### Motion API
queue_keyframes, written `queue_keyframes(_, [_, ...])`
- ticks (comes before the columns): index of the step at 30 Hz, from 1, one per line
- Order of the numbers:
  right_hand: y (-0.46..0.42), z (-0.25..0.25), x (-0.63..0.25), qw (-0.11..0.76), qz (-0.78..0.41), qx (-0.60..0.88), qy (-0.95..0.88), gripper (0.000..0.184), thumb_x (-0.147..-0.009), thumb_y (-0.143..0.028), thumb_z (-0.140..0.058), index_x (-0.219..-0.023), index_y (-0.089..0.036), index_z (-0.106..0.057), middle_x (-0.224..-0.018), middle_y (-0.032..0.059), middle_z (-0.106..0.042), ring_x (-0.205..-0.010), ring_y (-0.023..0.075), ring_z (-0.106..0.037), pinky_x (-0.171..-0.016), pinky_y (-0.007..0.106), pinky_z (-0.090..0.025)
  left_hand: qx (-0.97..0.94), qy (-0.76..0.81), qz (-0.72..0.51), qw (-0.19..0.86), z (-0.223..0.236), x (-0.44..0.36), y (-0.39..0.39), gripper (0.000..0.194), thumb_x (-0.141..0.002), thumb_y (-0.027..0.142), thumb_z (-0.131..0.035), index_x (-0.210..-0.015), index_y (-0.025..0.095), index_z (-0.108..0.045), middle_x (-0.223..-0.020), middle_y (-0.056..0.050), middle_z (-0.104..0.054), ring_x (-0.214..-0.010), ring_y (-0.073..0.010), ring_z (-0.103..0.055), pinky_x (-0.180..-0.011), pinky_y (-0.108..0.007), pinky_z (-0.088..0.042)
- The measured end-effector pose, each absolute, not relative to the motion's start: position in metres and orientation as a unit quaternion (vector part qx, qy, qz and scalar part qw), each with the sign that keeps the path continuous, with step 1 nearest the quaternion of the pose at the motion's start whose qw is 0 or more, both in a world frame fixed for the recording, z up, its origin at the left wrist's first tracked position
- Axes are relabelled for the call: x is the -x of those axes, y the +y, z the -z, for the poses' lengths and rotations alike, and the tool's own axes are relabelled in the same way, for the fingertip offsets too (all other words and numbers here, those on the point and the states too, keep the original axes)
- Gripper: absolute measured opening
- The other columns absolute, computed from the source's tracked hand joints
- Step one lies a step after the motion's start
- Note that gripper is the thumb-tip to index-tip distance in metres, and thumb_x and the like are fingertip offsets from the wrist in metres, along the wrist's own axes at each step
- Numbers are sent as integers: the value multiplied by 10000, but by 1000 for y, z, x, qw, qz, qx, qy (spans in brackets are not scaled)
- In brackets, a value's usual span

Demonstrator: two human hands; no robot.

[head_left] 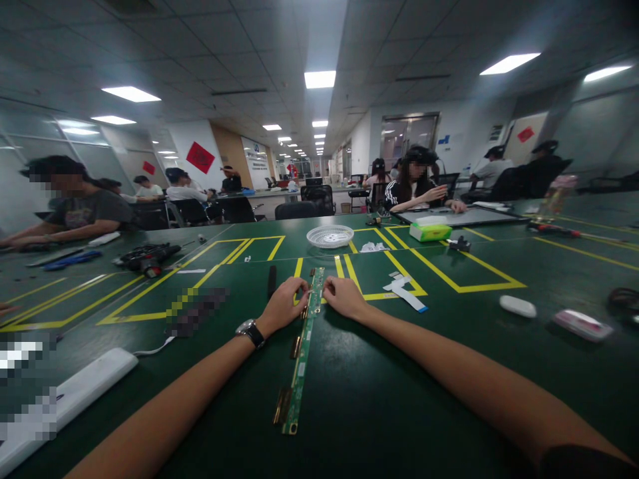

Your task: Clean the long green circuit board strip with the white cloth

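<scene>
A long, narrow green circuit board [302, 372] lies on the dark green table, running away from me. Copper-coloured flexible tabs [296, 347] stick out along its left edge. My left hand [285, 305], with a watch on the wrist, is closed in a pinch at the board's left edge near the far end. Opposite it, my right hand [343, 296] is closed with its fingertips at the board's right edge. The fingers partly hide what lies between them. A thin black bar [272, 281] rests just left of my left hand.
Beyond the board stands a white round basket [330, 237]. White flat cables [407, 293] lie right of my right hand. Left are a power drill [147, 257] and a white power strip [74, 396]; right, a white case [518, 307]. A co-worker [417, 183] sits across the table.
</scene>
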State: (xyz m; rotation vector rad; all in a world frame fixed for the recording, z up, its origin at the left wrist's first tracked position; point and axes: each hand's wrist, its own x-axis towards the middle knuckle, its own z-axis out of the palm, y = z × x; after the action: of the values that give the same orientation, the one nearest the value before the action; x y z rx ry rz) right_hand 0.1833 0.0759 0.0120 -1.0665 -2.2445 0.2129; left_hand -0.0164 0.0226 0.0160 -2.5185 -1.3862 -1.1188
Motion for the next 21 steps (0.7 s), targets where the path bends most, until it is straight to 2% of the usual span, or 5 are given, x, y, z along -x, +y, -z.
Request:
queue_keyframes(11, [76,-13,-184,318,-72,409,-852,119,-858,-218,-543,-793,-185,-637,-701,11,-665,-628,149,-573,-607,245,-320,820,-452,352,13,-15,18,22,74,-873,197,-541,-941,190,-515,-893,-43,-564,-841,-215,-557,-776,-321,-451])
queue_keyframes(17, [75,-13,-184,317,-65,406,-855,121,-864,-209,-540,-802,-184,-641,-722,14,-674,-643,149,-582,-613,248,-321,802,-477,358,13,-13,19,26,88,-945,237,-457,-927,183,-524,-857,-44,-555,-800,-220,-542,-735,-329,-433])
queue_keyframes(21, [75,-14,-183,314,-60,407,-856,126,-868,-208,-540,-807,-181,-647,-732,19,-681,-650,152,-588,-619,252,-321,799,-484,356,10,-11,19,29,70,-930,223,-471,-906,187,-526,-855,-40,-552,-802,-217,-540,-741,-330,-428])
